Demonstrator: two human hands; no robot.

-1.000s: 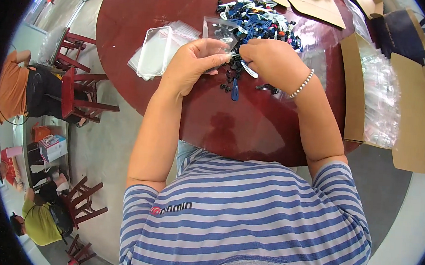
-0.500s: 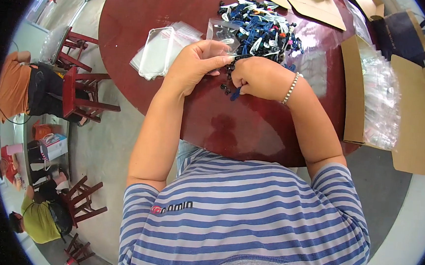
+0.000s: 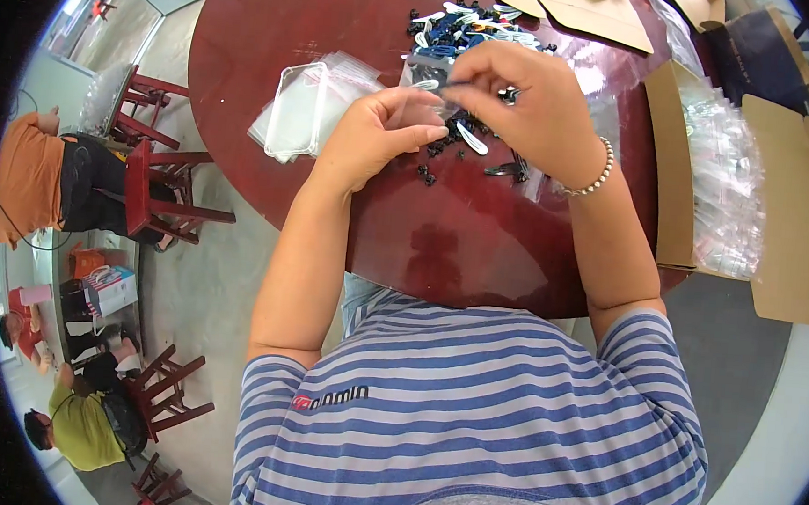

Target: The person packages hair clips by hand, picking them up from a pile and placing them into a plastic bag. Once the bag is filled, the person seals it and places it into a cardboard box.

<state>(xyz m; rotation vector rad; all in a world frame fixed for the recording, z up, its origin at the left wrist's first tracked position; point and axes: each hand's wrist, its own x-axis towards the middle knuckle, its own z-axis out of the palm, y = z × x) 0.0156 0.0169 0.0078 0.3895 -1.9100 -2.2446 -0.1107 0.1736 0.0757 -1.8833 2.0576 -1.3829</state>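
Well in from the near edge of the round red counter (image 3: 480, 244), the left hand (image 3: 375, 143) gripped a clear bag (image 3: 425, 72) between thumb and fingers, while the right hand (image 3: 450, 85) had its fingertips at the bag's right side, holding what could not be told. Just beyond, toward the far edge, lay a pile of small white, blue and black pieces (image 3: 443, 32), with clear sleeves (image 3: 293, 109) nearer the left edge and an open cardboard box (image 3: 670, 168) by the right. A broad glossy stretch ran between hands and near edge.
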